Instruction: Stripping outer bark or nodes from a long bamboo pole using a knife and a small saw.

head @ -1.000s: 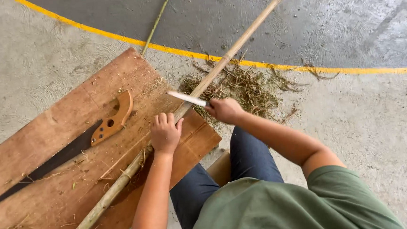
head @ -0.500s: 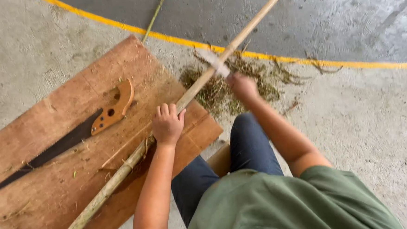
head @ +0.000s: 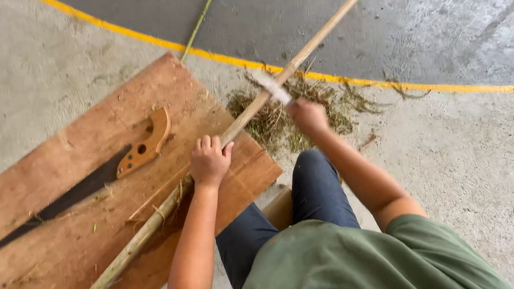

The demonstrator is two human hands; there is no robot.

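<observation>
Left hand: the left hand (head: 210,160) is closed over the long bamboo pole (head: 233,131), pinning it down where it crosses the edge of the wooden board (head: 64,154).
Right hand: the right hand (head: 307,116) is out beyond the board, gripped round the handle of a knife (head: 273,86) whose pale blade is blurred and lies against the pole's upper side.
Pole: it runs slantwise from the near left corner, over the board, and away past the yellow line (head: 146,39) painted on the concrete floor (head: 474,150). The thick end near me looks rough and greenish; the stretch past the blade looks smoother and paler.
Shavings: a heap of green-brown shavings (head: 290,110) lies on the floor under the pole, just beside the right hand, with a few wisps on the board.
Saw: a hand saw (head: 83,186) with a dark blade and a wooden handle rests flat on the board, apart from both hands.
Person: seated low, knees in dark trousers, green shirt.
Progress: judging by the heap, a fair length has been scraped already; the part lying on the board seems undone, so I'd call it partway.
</observation>
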